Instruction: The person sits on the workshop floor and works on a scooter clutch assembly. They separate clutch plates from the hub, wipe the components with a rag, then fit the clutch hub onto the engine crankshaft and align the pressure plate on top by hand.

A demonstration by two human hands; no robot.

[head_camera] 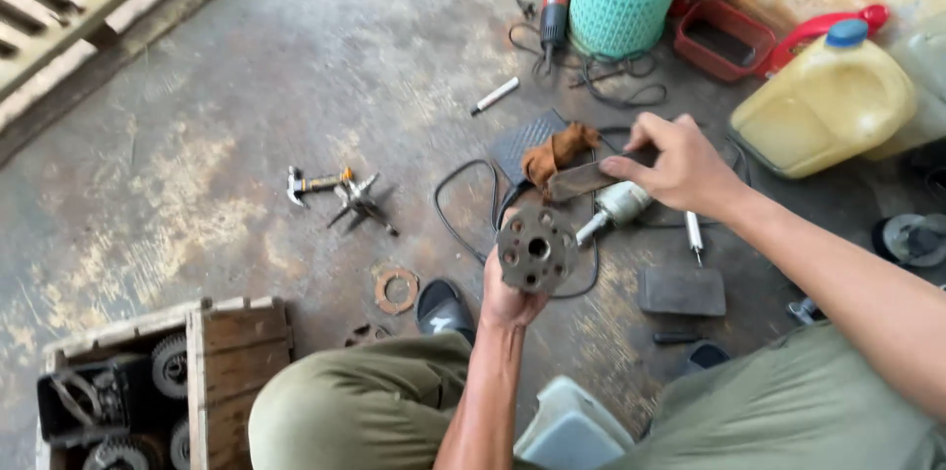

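**Round metal hub held up in left hand, worn strip pinched in right**

The left hand is raised over the concrete floor, its fingers closed around the rim of a round metal hub. The hub's face, with a centre bore and a ring of smaller holes, is turned up toward the camera. The right hand sits just above and to the right of the hub. Its fingers pinch one end of a flat, worn abrasive strip, which extends leftward from the fingertips and stops just above the hub; whether they touch cannot be told.

Beyond the strip's far end lies a crumpled brown rag on a dark ribbed mat. Directly below the right fingers a grey power tool rests on the floor with its black cable looping left. Well to the left of both hands lie a hammer and a pronged puller. Below the left fingers, near the knee, lies a flat ring gasket. A yellow jug stands right of the right hand, a teal basket above it.
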